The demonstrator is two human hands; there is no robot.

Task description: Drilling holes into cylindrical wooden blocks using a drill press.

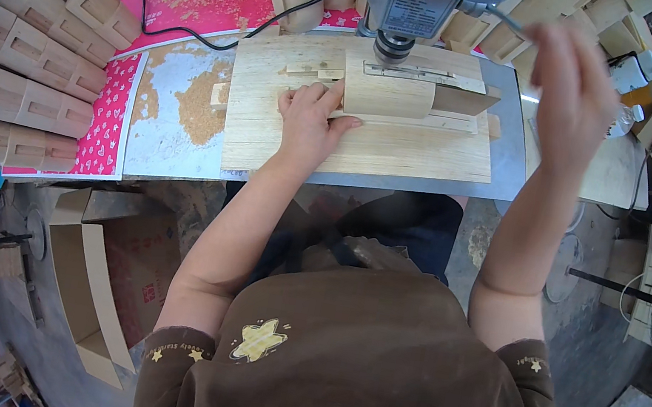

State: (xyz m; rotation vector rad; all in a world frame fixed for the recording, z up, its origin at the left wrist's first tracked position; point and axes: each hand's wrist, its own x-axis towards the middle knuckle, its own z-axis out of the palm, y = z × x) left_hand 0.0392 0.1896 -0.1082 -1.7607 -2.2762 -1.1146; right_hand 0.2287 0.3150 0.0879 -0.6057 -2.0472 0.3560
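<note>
The grey metal worktop (509, 139) carries a pale plywood jig board (371, 138), smooth and straight-grained. Just beyond the left hand (310, 119), whose fingers (328, 100) are spread and pressed flat, not clamped, sits the curved light wooden block (386, 93), directly beneath the drill press chuck (393, 47). The right hand (573, 94) is raised and blurred at the thin metal feed lever (507, 20); whether its fingers close I cannot tell. With fingertips so near the bit, the rounded block could spin or slip.
</note>
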